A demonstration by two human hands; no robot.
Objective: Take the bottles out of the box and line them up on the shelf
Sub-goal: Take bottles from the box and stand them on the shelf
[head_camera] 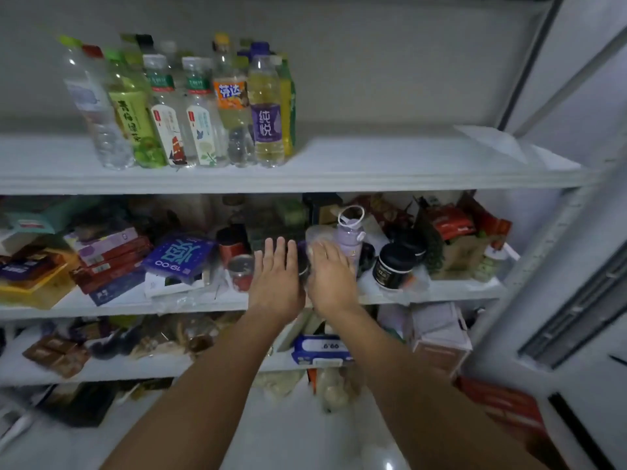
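Top shelf (373, 164) runs wide and white across the view, and the bottles (190, 106) are up there on its left half, standing upright in a tight cluster, front ones shoulder to shoulder, more packed behind. Below it, the middle shelf (441, 290) is crowded: a blue box (178, 256) lying tilted on the left, a lilac flask (349, 239) upright at centre, a black jar (392, 266) just to its right, a red can (241, 273) near the front edge. Both arms reach in at this level. Left hand (276, 279) is flat, fingers straight and together, holding nothing. Right hand (330, 279) lies just beside it, fingers over a clear bottle (314, 234) that is badly blurred; whether it actually grips it, I cannot tell.
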